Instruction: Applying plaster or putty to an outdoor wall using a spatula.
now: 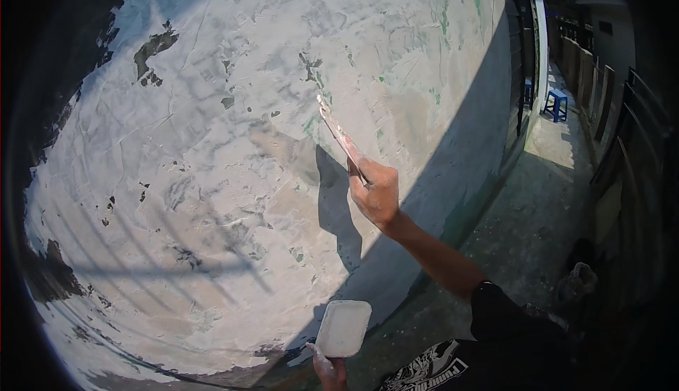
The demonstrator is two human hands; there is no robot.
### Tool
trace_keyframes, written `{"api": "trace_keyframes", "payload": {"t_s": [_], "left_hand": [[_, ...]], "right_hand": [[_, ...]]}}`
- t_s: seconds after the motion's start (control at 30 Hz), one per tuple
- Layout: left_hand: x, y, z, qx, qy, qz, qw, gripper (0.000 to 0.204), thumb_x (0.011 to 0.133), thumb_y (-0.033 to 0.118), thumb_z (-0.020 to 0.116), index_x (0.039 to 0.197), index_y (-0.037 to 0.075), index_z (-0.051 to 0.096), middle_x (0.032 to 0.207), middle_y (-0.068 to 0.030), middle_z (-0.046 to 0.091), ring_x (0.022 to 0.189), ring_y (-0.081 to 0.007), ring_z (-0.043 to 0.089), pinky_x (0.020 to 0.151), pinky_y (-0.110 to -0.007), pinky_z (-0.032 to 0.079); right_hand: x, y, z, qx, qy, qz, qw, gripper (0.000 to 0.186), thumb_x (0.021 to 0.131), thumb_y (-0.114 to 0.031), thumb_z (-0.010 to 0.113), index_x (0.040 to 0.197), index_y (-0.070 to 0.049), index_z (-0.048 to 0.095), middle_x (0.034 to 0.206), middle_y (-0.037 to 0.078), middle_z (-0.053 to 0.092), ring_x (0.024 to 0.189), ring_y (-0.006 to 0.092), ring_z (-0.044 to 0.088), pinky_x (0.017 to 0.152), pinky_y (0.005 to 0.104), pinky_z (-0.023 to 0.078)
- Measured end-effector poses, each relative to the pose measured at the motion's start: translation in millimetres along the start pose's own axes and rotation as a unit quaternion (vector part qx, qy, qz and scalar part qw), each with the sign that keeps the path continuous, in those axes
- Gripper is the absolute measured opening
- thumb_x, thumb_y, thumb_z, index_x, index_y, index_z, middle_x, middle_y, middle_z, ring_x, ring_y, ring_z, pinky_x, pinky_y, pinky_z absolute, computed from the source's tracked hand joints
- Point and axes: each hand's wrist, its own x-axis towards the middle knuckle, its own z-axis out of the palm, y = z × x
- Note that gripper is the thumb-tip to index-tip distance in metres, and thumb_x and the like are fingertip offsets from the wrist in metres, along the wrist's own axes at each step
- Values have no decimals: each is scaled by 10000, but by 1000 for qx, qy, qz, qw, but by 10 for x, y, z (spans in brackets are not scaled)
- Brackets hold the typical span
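Observation:
My right hand [373, 189] is closed round a putty-smeared flat scraper [335, 131], angled up toward a rough wall [191, 143]. The scraper's tip is at or close to the wall's surface; I cannot tell if it touches. The wall carries patchy white and grey filler with dark and green spots, and my hand's shadow falls on it. Low at the centre, my left hand [329, 368], smeared with white, grips a pale rectangular board or tray [344, 327] coated in white.
A narrow concrete path [523, 235] runs along the wall to the right, with a blue plastic stool [556, 104] at its far part. Dark railings [626, 150] and a fence [587, 73] border the path. A crumpled object [576, 281] lies in shade at the lower right.

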Motion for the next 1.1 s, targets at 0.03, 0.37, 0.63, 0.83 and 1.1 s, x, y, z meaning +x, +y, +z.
{"api": "trace_keyframes", "payload": {"t_s": [0.03,0.37,0.63,0.83,1.1], "left_hand": [[13,-42,8,-2,0,3,1000,613,996,517,303,1320,20,455,1309,-126,546,1190,-277,525,997,-474,413],[149,-306,186,-27,0,12,1000,634,990,531,306,1292,0,478,1290,-133,558,1179,-279,534,1002,-469,407],[192,-282,427,-51,2,-20,999,606,999,499,315,1292,-8,473,1285,-135,563,1177,-281,538,1011,-469,408],[192,-408,237,-42,-16,-13,999,614,1003,501,289,1308,-3,458,1311,-143,541,1198,-291,522,1011,-478,412],[159,-325,302,-28,11,-30,999,619,1005,504,272,1318,-3,443,1323,-140,527,1192,-292,524,995,-480,428]], "right_hand": [[230,58,-31,-64,-14,-30,997,581,701,24,594,1276,-35,534,825,179,637,628,326,613,572,392,492],[432,527,458,-262,-93,-196,941,536,790,-22,516,1323,10,471,1382,218,465,1222,352,522,896,344,523],[385,555,-89,-121,-159,-216,956,470,763,6,588,1229,-46,554,1212,149,613,1106,317,605,708,361,558],[1242,437,102,-194,-61,-229,952,486,745,4,563,1230,11,542,1256,214,568,1089,366,606,677,377,568],[489,449,384,-256,-132,-199,937,550,765,-20,540,1304,67,469,1351,293,459,1166,431,544,774,365,568]]}}
